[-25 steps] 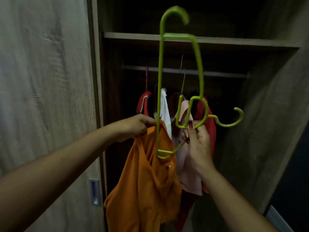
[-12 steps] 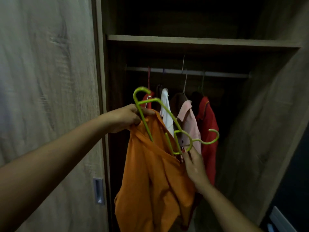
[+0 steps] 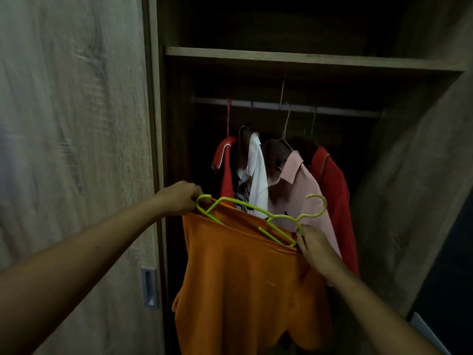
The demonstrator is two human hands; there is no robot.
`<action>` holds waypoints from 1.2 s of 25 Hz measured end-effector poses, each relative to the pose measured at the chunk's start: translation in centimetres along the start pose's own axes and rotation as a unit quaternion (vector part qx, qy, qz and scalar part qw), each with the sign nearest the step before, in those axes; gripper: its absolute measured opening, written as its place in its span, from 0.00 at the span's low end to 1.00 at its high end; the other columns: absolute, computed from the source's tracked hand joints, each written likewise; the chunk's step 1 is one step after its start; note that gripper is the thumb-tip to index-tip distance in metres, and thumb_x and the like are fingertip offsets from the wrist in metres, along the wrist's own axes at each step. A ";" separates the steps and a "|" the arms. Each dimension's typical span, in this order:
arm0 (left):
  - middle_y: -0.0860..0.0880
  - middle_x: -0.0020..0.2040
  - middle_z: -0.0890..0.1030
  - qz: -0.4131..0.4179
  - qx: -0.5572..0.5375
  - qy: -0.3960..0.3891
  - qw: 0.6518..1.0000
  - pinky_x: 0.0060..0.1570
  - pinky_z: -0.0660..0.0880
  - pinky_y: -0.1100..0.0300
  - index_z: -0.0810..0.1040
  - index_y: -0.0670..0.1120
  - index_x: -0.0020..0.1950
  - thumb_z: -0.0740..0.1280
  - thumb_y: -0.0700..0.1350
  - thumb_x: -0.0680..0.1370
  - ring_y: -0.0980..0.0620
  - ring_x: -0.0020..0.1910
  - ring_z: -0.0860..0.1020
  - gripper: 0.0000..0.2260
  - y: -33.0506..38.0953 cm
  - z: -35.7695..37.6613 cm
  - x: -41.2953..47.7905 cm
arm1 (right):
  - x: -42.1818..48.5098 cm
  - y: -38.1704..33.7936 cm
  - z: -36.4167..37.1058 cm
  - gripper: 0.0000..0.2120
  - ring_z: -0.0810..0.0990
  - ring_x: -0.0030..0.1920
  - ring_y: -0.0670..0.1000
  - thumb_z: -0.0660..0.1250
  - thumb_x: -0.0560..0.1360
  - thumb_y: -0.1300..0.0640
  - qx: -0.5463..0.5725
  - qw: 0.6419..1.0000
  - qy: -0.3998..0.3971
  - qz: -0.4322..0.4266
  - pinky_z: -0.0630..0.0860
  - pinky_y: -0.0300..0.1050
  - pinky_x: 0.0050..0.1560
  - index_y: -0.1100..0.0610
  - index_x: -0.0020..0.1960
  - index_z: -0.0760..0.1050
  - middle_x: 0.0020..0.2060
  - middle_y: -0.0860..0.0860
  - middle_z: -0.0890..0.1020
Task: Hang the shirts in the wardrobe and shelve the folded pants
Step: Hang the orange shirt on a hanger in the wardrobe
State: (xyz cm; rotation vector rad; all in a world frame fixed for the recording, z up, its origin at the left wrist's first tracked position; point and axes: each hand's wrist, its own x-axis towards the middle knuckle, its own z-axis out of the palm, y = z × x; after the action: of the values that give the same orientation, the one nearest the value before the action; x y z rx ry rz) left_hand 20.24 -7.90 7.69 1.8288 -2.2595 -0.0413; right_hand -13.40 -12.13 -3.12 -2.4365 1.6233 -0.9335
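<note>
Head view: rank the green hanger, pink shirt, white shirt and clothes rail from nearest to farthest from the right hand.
1. green hanger, held in the right hand itself.
2. pink shirt, hanging just behind the hand.
3. white shirt, farther left on the rail.
4. clothes rail, high above at the back.

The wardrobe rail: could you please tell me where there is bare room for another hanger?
Bare rail runs from the right-hand red shirt to the wardrobe's right wall. Between that and the left red shirt it is crowded.
</note>
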 end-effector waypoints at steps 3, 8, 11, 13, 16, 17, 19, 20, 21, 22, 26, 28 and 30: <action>0.54 0.60 0.74 0.000 0.009 -0.029 1.000 0.56 0.77 0.53 0.77 0.54 0.63 0.61 0.38 0.76 0.54 0.58 0.75 0.18 0.6 0.1 -0.3 | -0.2 0.6 0.1 0.08 0.78 0.45 0.57 0.55 0.80 0.59 -0.064 0.997 -0.047 0.002 0.72 0.50 0.45 0.57 0.46 0.72 0.45 0.57 0.79; 0.52 0.61 0.76 0.036 -0.073 0.023 0.996 0.57 0.73 0.65 0.77 0.48 0.64 0.63 0.34 0.73 0.54 0.60 0.75 0.21 4.0 1.7 -0.2 | 1.2 -4.7 -0.9 0.07 0.77 0.43 0.55 0.61 0.77 0.55 -0.069 0.992 -0.028 -0.100 0.75 0.53 0.42 0.56 0.45 0.75 0.42 0.55 0.79; 0.53 0.62 0.76 0.080 -0.096 -0.014 0.992 0.57 0.70 0.67 0.74 0.51 0.68 0.65 0.38 0.74 0.56 0.61 0.73 0.22 4.6 1.3 -0.1 | 1.9 -6.8 -1.6 0.06 0.76 0.42 0.54 0.62 0.76 0.57 -0.048 0.987 -0.040 -0.145 0.74 0.51 0.42 0.58 0.44 0.76 0.41 0.53 0.76; 0.52 0.64 0.73 0.086 -0.105 -0.008 0.991 0.60 0.69 0.62 0.69 0.52 0.70 0.66 0.45 0.76 0.55 0.63 0.71 0.22 2.9 1.1 -0.1 | 2.4 -6.5 -2.5 0.06 0.74 0.40 0.52 0.63 0.76 0.60 -0.020 0.990 -0.010 -0.137 0.71 0.47 0.41 0.60 0.43 0.77 0.39 0.51 0.74; 0.51 0.64 0.73 0.098 -0.055 -0.022 0.993 0.65 0.69 0.53 0.71 0.52 0.67 0.61 0.52 0.78 0.54 0.64 0.70 0.18 0.1 2.8 -0.2 | 2.7 -6.0 -3.8 0.06 0.74 0.37 0.51 0.65 0.75 0.61 -0.021 0.989 -0.016 -0.143 0.68 0.44 0.37 0.60 0.40 0.77 0.35 0.52 0.75; 0.51 0.61 0.76 0.108 -0.087 -0.051 0.989 0.63 0.72 0.52 0.73 0.51 0.64 0.59 0.52 0.80 0.55 0.61 0.73 0.14 0.1 3.6 -0.4 | 2.8 -6.0 -4.3 0.06 0.74 0.37 0.51 0.65 0.75 0.61 -0.018 0.990 -0.019 -0.139 0.67 0.43 0.36 0.61 0.40 0.78 0.35 0.52 0.76; 0.50 0.52 0.80 0.129 -0.185 -0.037 0.974 0.55 0.77 0.53 0.78 0.49 0.55 0.58 0.49 0.81 0.56 0.52 0.78 0.10 1.2 5.1 -0.2 | 2.8 -5.8 -5.7 0.06 0.75 0.37 0.51 0.67 0.74 0.61 -0.010 0.992 -0.011 -0.125 0.67 0.43 0.36 0.62 0.40 0.80 0.35 0.55 0.78; 0.49 0.49 0.80 0.136 -0.223 -0.002 0.965 0.52 0.77 0.55 0.78 0.48 0.52 0.59 0.47 0.81 0.54 0.49 0.79 0.09 2.0 5.5 0.1 | 2.7 -5.6 -6.7 0.06 0.76 0.37 0.51 0.68 0.73 0.61 -0.003 0.993 -0.003 -0.122 0.68 0.44 0.38 0.62 0.41 0.81 0.36 0.56 0.79; 0.49 0.46 0.80 0.145 -0.243 0.038 0.958 0.49 0.77 0.56 0.79 0.48 0.49 0.59 0.47 0.81 0.52 0.47 0.79 0.09 2.7 5.7 0.7 | 2.5 -5.1 -7.9 0.04 0.77 0.38 0.51 0.68 0.73 0.61 0.006 0.993 0.008 -0.120 0.70 0.45 0.39 0.61 0.42 0.82 0.37 0.55 0.80; 0.49 0.44 0.81 0.159 -0.250 0.074 0.952 0.47 0.75 0.57 0.79 0.47 0.48 0.60 0.47 0.80 0.52 0.46 0.79 0.09 3.2 5.6 1.4 | 2.2 -4.4 -9.4 0.04 0.78 0.41 0.49 0.69 0.73 0.61 0.019 0.993 0.014 -0.116 0.72 0.43 0.41 0.60 0.46 0.82 0.40 0.53 0.81; 0.47 0.40 0.82 0.191 -0.260 0.132 0.937 0.44 0.74 0.55 0.79 0.47 0.45 0.60 0.54 0.76 0.55 0.41 0.80 0.14 4.6 4.5 4.7 | -0.4 -0.5 -16.5 0.10 0.79 0.50 0.45 0.70 0.73 0.58 0.015 0.996 -0.083 -0.031 0.74 0.38 0.53 0.53 0.54 0.79 0.50 0.47 0.81; 0.48 0.40 0.82 0.209 -0.278 0.127 0.929 0.44 0.74 0.56 0.80 0.47 0.45 0.62 0.51 0.77 0.58 0.41 0.79 0.11 6.2 3.9 6.1 | -2.2 0.5 -18.9 0.04 0.80 0.47 0.46 0.66 0.75 0.57 0.039 0.991 -0.128 0.017 0.76 0.41 0.50 0.52 0.48 0.80 0.46 0.51 0.82; 0.50 0.43 0.83 0.236 -0.284 0.102 0.924 0.46 0.75 0.58 0.81 0.47 0.49 0.62 0.48 0.79 0.57 0.44 0.81 0.09 8.4 3.3 7.1 | -3.3 0.7 -20.4 0.12 0.81 0.45 0.50 0.63 0.75 0.52 0.094 0.988 -0.115 0.036 0.77 0.40 0.45 0.60 0.47 0.80 0.45 0.58 0.82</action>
State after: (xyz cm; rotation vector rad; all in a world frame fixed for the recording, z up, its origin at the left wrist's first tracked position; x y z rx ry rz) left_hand 10.11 -13.37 7.06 0.9345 -2.1697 -0.3616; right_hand -25.41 -4.21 11.78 -2.2480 1.4628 -0.7262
